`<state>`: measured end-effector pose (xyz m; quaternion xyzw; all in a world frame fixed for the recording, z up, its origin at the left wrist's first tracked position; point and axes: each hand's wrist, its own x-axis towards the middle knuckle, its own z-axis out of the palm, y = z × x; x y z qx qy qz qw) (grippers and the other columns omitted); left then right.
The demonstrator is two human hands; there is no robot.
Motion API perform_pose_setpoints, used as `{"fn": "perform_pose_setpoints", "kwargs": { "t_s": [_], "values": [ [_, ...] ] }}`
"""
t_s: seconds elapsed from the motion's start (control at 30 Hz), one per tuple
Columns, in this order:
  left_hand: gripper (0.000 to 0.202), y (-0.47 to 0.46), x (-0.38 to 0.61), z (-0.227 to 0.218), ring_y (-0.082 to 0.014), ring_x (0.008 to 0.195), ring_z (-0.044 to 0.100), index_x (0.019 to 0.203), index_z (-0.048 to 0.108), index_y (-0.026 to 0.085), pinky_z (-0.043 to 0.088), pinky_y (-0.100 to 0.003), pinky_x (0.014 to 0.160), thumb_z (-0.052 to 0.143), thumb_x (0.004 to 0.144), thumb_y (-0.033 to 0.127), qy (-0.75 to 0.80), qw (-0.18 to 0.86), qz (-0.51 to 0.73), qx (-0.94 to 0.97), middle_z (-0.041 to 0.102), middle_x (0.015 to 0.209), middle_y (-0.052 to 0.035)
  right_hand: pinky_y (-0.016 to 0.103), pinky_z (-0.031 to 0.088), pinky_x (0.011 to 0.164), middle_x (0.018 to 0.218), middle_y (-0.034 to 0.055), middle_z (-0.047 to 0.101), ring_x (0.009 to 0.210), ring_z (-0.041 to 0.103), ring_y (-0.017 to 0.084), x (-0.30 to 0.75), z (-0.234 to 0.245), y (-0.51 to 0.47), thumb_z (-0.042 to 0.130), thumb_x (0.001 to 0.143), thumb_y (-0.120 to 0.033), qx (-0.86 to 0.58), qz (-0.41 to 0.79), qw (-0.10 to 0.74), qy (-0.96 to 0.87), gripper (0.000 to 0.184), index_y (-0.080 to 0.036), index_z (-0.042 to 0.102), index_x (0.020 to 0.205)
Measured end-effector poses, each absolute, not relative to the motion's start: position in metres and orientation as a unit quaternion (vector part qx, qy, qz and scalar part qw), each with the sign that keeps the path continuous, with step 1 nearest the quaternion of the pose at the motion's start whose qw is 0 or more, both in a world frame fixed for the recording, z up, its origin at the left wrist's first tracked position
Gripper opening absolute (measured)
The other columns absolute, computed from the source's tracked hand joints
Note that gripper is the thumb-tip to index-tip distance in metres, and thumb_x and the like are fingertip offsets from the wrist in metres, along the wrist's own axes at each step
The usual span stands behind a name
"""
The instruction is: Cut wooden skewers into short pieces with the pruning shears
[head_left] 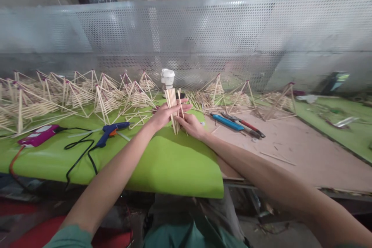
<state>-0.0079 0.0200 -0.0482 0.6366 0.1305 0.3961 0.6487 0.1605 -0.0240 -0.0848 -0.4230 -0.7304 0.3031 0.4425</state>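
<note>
Workshop with glue gun (108, 129)

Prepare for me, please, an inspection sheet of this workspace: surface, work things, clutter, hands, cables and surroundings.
Surface: green sheet in front; pinkish board to the right, littered with scraps.
Work things: stick bundle in hand; stick pyramids along the back; glue gun lying on the sheet.
Clutter: blue tool and red-handled tool close together; loose stick on the board.
Hands: left hand grips the bundle; right hand touches its sticks, grip unclear.
Cables: black cord from the glue gun; orange cord at the purple box.
Surroundings: perforated metal screen behind.
</note>
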Motion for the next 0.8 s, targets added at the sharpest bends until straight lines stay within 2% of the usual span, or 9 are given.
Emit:
{"fn": "perform_pose_setpoints", "kwargs": {
  "t_s": [0.2,0.53,0.7,0.8],
  "values": [
    [0.04,0.024,-0.01,-0.05,-0.0333,0.143,0.059,0.139,0.069,0.016,0.037,-0.055,0.127,0.063,0.1,0.018,0.127,0.672,0.394,0.614,0.074,0.136,-0.0151,0.031,0.042,0.06,0.07,0.0015,0.057,0.063,0.052,0.018,0.16,-0.087,-0.023,0.047,0.101,-0.06,-0.434,0.299,0.452,-0.72,0.043,-0.023,0.053,0.078],
    [0.044,0.014,-0.008,-0.04,-0.0331,0.145,0.056,0.143,0.065,0.014,0.037,-0.055,0.127,0.062,0.099,0.014,0.154,0.7,0.399,0.572,0.069,0.144,-0.0164,0.029,0.048,0.064,0.079,0.0053,0.069,0.068,0.062,0.019,0.159,-0.083,-0.028,0.043,0.102,-0.051,-0.475,0.245,0.487,-0.69,0.036,-0.022,0.056,0.085],
    [0.048,0.016,-0.006,-0.041,-0.0306,0.143,0.058,0.146,0.061,0.007,0.035,-0.048,0.129,0.06,0.099,0.013,0.148,0.71,0.419,0.546,0.064,0.149,-0.0204,0.029,0.046,0.064,0.077,0.0057,0.069,0.066,0.061,0.019,0.172,-0.08,-0.021,0.033,0.108,-0.045,-0.542,0.16,0.495,-0.66,0.035,-0.023,0.055,0.093],
    [0.047,0.021,-0.007,-0.043,-0.0293,0.143,0.058,0.145,0.062,0.008,0.037,-0.045,0.128,0.061,0.098,0.014,0.166,0.724,0.422,0.52,0.061,0.152,-0.0207,0.034,0.046,0.072,0.082,0.0107,0.069,0.074,0.062,0.025,0.193,-0.078,-0.009,0.041,0.106,-0.037,-0.595,0.09,0.476,-0.641,0.025,-0.02,0.059,0.1]
  ]
}}
